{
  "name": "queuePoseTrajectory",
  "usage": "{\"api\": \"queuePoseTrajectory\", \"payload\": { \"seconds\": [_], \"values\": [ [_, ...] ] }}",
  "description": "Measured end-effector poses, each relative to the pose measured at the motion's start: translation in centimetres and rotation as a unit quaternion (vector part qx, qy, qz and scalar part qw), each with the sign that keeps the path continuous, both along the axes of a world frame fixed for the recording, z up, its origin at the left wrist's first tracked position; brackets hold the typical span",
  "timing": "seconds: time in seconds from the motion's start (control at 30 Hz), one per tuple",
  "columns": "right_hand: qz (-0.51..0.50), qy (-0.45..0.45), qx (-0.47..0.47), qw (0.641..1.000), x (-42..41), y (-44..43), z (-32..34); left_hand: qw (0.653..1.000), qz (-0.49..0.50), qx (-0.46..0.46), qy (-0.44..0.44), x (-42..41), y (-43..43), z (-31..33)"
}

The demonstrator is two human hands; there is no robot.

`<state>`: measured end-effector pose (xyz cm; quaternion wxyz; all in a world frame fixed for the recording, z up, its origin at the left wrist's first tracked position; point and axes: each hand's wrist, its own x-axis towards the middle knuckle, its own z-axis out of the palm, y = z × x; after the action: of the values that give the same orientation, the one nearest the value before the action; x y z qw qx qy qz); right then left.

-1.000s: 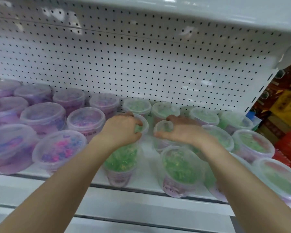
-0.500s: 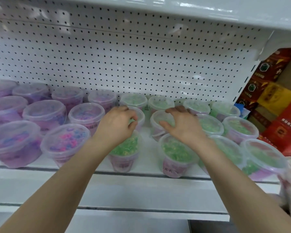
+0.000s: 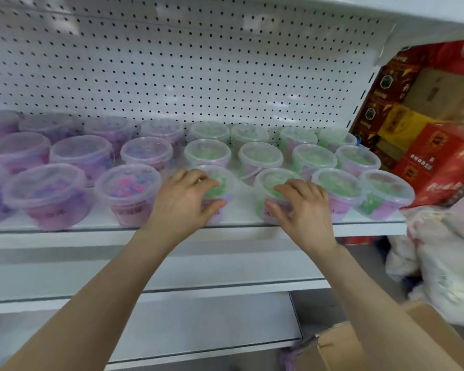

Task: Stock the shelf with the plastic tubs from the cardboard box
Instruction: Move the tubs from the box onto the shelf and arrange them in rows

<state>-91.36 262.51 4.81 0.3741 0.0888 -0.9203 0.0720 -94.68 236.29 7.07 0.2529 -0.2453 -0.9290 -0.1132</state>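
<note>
A white shelf [image 3: 65, 236] holds rows of clear lidded plastic tubs, purple-filled tubs [image 3: 48, 194] on the left and green-filled tubs [image 3: 314, 158] on the right. My left hand [image 3: 182, 204] clasps a front-row green tub [image 3: 221, 180], fingers over its lid and thumb against its front wall. My right hand [image 3: 306, 210] holds the neighbouring front-row green tub [image 3: 272, 178] the same way. Both tubs stand on the shelf near its front edge. An open cardboard box [image 3: 340, 344] shows at the bottom right, its inside hidden by my right arm.
A white pegboard [image 3: 198, 76] backs the shelf and another shelf hangs overhead. Red and brown cartons [image 3: 434, 162] are stacked past the shelf's right end. White plastic bags [image 3: 445, 263] lie below them. A lower white shelf [image 3: 172, 317] juts out under my arms.
Both hands have drawn back from the second-row tubs to the two front-row green tubs. The view has pulled back and down, bringing the cardboard box into sight.
</note>
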Motion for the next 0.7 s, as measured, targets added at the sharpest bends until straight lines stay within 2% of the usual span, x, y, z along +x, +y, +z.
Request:
{"api": "queuePoseTrajectory", "payload": {
  "seconds": [0.17, 0.4, 0.57, 0.7],
  "values": [
    [0.051, -0.018, -0.006, 0.999, 0.2, -0.1, 0.1, 1.0, -0.004, -0.003, 0.01, 0.4, -0.6, 0.0],
    [0.019, -0.021, -0.013, 1.0, 0.8, -1.5, 0.4, 1.0, 0.022, -0.019, 0.005, 0.8, -0.2, 0.2],
    [0.038, -0.02, -0.02, 0.999, 0.5, 0.0, 1.4, 0.999, 0.032, -0.023, 0.002, 0.4, 0.7, 1.0],
    [-0.027, 0.023, 0.01, 0.999, -1.6, 3.9, 3.2, 0.999, 0.023, -0.015, 0.017, -0.7, 3.7, 2.6]
  ]
}}
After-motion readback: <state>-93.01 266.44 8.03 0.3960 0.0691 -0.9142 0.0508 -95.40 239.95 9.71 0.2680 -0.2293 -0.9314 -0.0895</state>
